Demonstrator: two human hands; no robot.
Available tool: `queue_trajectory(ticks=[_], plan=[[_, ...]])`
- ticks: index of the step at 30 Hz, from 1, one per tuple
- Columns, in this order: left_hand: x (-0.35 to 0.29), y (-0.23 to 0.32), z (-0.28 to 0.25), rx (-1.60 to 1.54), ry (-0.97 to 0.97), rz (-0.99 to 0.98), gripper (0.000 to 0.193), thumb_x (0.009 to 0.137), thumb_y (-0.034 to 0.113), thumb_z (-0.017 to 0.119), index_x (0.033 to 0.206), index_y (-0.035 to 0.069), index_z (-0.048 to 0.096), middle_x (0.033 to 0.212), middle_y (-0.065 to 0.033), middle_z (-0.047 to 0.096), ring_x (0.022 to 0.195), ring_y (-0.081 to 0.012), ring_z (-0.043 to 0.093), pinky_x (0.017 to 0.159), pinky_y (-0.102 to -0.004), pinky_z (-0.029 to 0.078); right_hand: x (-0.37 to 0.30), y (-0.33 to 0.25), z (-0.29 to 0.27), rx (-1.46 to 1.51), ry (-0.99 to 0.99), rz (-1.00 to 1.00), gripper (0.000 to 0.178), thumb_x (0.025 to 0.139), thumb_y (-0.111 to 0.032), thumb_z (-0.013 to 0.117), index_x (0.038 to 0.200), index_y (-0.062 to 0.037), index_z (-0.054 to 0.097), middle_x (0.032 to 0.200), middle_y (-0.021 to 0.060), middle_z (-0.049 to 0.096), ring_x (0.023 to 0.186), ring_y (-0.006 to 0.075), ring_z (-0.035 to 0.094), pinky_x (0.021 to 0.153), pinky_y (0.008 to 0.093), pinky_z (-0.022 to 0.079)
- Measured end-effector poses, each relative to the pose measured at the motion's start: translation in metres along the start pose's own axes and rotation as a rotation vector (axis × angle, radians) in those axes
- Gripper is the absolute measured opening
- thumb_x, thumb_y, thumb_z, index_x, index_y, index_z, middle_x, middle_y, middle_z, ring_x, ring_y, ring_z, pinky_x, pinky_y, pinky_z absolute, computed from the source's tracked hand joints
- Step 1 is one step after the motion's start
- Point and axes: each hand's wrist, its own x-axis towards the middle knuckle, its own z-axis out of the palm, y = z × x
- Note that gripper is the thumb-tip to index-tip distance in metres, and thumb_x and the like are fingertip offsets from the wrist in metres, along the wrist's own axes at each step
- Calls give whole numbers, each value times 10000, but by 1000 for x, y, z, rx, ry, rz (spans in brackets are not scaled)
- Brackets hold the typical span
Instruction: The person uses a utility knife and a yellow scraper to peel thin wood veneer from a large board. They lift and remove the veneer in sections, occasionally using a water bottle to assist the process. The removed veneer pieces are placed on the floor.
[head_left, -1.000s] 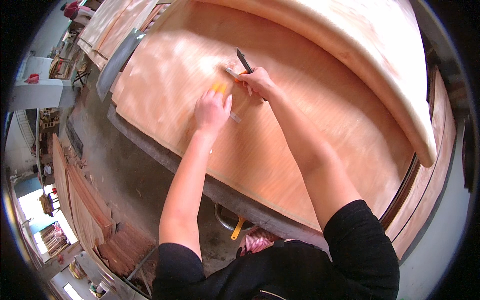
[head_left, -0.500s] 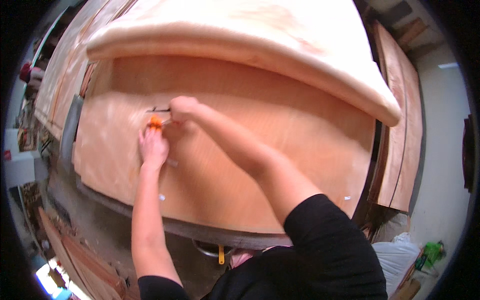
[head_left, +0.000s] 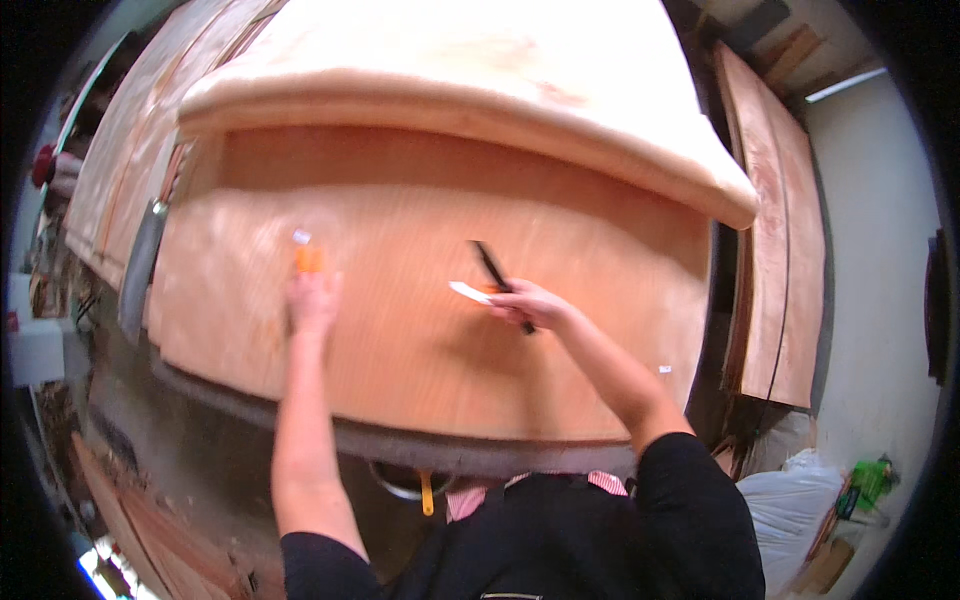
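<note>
A broad sheet of wood veneer (head_left: 400, 370) lies under both hands, its far part rolled back on itself in a thick curl (head_left: 470, 110). At the left, the fingers of my left hand (head_left: 314, 302) close on a small orange object (head_left: 309, 260), whose kind is blurred. Just beyond it a small white patch (head_left: 301, 237) shows on the veneer. My right hand (head_left: 535, 304), over the middle of the sheet, grips a slim black tool (head_left: 488, 262) together with a flat white blade-like piece (head_left: 468, 292). I cannot tell whether those two are joined.
Another small white patch (head_left: 665, 370) sits near the sheet's right edge. Stacked boards (head_left: 775, 230) stand on the right, and more sheets (head_left: 130, 140) lie on the left beside a grey roll (head_left: 143, 265). A yellow-handled item (head_left: 427, 492) hangs below the front edge.
My right hand has moved away from my left, rightward and nearer, carrying the black tool and white piece. My left hand remains by the orange object. The view has shifted slightly.
</note>
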Motion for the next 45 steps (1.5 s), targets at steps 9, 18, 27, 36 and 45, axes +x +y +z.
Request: queue_trajectory(ticks=[9,18,27,36,45], plan=[[-247,88,70,-111,15,337,686,775,472,459,1303,78,264,1361,-129,198,1252,-294,186,1008,-489,126,-240,142,-15,320,199,108,219,854,-211,474,994,-43,489,555,-54,360,406,26,269,367,176,203],[-274,90,87,9,94,330,690,768,505,455,1283,72,305,1347,-110,245,1253,-258,198,1001,-495,136,-346,224,23,379,254,110,226,836,-191,502,1017,-56,512,578,-50,406,415,21,294,369,173,208],[-323,142,77,-43,-10,210,644,788,446,474,1245,11,345,1329,-183,253,1243,-293,219,994,-493,151,-395,258,-2,412,178,-23,207,832,-153,497,992,-21,493,568,-23,415,404,24,294,366,172,207],[-380,358,119,27,15,683,504,786,365,517,1085,-38,472,1116,-192,477,1078,-326,409,931,-448,267,-509,344,-125,548,207,-173,208,807,-180,545,946,-38,484,607,-38,435,422,8,287,367,161,197],[-417,489,172,161,-80,729,572,766,402,513,1145,-16,422,1239,-182,382,1177,-293,323,914,-421,286,-646,425,-234,726,523,-294,193,821,-194,520,950,-51,502,626,-12,499,398,17,302,348,162,243]])
